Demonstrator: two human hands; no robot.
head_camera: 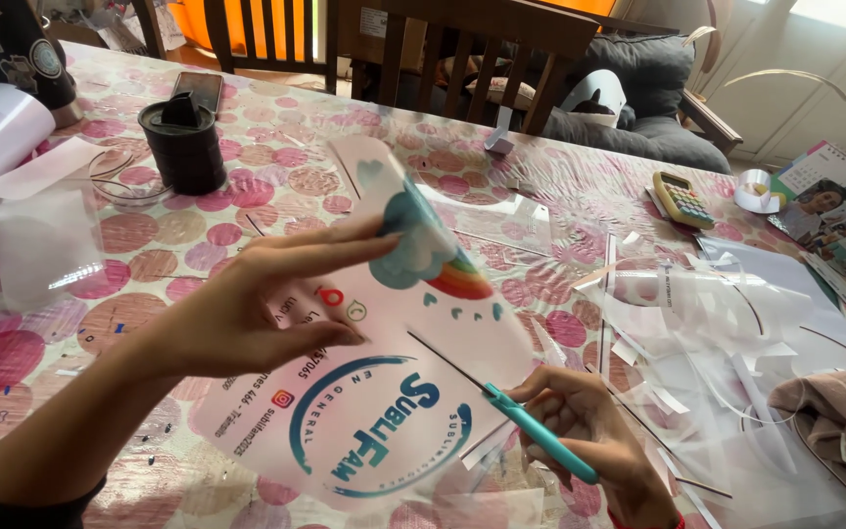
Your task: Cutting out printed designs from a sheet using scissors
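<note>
Left hand (257,304) pinching a printed clear sheet (384,392) — right hand (594,431) closed around teal-handled scissors (540,438).

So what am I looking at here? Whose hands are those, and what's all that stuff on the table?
There is no machine here, just a person. The camera sits on their head and looks down, so you see their own two hands, the way they see them.

The left hand lifts a see-through printed sheet with a little cloud and rainbow picture and a round blue design on it. The right hand holds a thin cutting tool with a teal handle, its blade resting against the sheet.

They work at a table covered by a cloth with pink and brown dots. On it lie a black round container, a phone, a yellow calculator, a roll of tape, and lots of clear plastic scraps on the right.
</note>
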